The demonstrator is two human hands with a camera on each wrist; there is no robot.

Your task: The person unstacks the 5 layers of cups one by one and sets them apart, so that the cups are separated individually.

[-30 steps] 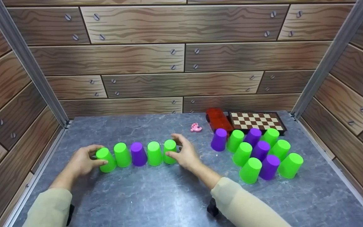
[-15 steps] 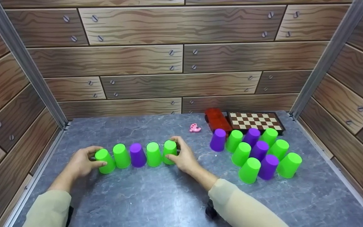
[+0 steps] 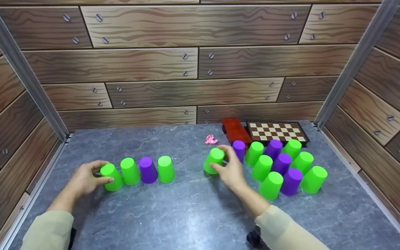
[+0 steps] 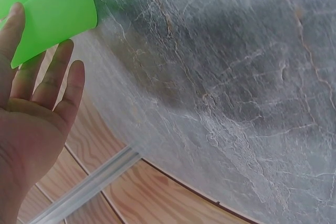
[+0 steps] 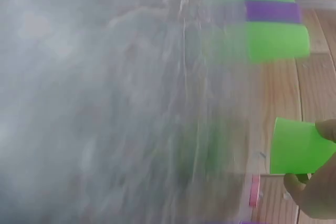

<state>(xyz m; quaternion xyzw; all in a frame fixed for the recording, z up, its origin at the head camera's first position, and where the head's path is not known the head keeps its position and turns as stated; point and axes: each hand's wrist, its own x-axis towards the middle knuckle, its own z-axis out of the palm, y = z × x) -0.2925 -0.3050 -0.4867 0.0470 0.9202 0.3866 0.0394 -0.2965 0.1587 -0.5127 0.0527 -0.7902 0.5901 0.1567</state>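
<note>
My left hand holds the leftmost green cup between thumb and fingers. This cup stands upside down at the end of a short row. To its right are a green cup, a purple cup and another green cup. In my right hand another upside-down green cup is pinched, apart from the row and close to the right-hand group. The left wrist view shows thumb and fingers on either side of the green cup. The right wrist view shows the held green cup tilted in view.
A group of upside-down green and purple cups stands on the right of the grey marbled table. Behind it are a red toy car and a chessboard. A small pink toy lies beyond my right hand. Wood-patterned walls enclose the table.
My right hand has carried the green cup from the row's right end rightward, toward the group of cups. My left hand keeps its place at the leftmost cup.
</note>
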